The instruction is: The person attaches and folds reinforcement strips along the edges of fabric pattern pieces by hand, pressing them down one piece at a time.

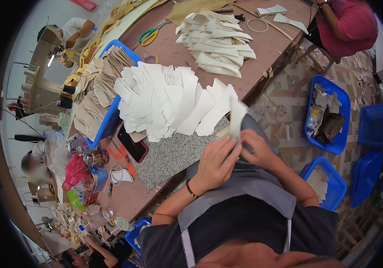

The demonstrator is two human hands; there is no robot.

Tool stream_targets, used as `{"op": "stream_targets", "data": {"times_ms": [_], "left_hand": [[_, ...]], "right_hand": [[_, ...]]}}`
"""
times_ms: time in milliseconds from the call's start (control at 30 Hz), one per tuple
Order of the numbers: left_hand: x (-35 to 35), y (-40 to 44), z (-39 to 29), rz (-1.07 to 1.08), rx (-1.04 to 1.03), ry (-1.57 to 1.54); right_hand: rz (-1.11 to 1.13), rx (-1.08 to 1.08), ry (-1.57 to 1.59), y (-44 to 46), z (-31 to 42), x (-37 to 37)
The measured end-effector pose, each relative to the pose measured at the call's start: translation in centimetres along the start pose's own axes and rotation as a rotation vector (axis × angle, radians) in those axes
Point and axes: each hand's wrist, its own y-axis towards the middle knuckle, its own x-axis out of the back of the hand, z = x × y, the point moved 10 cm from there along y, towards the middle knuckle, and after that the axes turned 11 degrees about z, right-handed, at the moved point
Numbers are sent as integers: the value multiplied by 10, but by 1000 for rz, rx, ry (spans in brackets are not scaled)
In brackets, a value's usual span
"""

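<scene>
A curved white cut piece [237,117], like leather or stiff sheet, stands upright and slightly blurred between my hands. My left hand [217,161], with a beaded bracelet at the wrist, has its fingers together at the piece's lower end. My right hand [257,148] pinches that same end from the other side. Just beyond them, a large heap of similar white pieces [155,100] spreads over a speckled grey slab [169,158]. Another stack of off-white pieces [216,42] lies farther back on the brown table [155,53].
A blue basket [106,120] of beige pieces stands left of the heap, near a phone [132,144]. Scissors [152,33] and a tape ring [257,25] lie farther back. Blue bins [345,114] stand on the floor at right. Co-workers sit around, one in a pink shirt [350,27].
</scene>
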Motion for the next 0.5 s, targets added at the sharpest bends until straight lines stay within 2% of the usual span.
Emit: {"op": "stream_targets", "data": {"times_ms": [67, 100, 200, 333, 400, 500], "left_hand": [[6, 4, -4, 70, 43, 39], [1, 8, 4, 117, 91, 5], [-17, 2, 37, 155, 260, -122], [-40, -4, 67, 66, 408, -289], [-48, 0, 75, 27, 401, -261], [-58, 0, 77, 12, 340, -215]], "right_hand": [[273, 30, -61, -2, 14, -17], [315, 51, -98, -3, 14, -19], [196, -323, 518, -9, -46, -26], [-24, -404, 694, -7, -84, -30], [-88, -407, 652, -5, -96, -28], [-70, -452, 685, 0, -112, -34]]}}
